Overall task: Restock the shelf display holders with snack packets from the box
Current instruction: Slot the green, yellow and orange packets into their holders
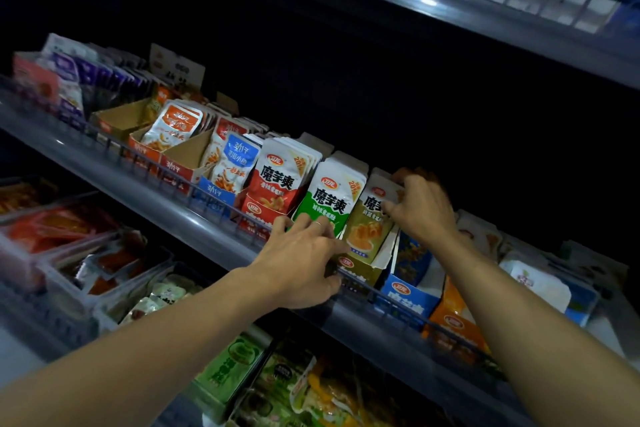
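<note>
a person restocks a dim shop shelf (207,236): right hand (424,208) pinches the top of the olive-yellow snack packets (369,222) standing upright in their display holder (356,274), fingers curled over the stack's back, while left hand (304,260) grips the holder's front & the wire rail, thumb underneath. the packets' long axis runs up-down, tilted back, w/ the stack directly under the right hand, so that hand looks nearer for seating them. supply box not in view.
</note>
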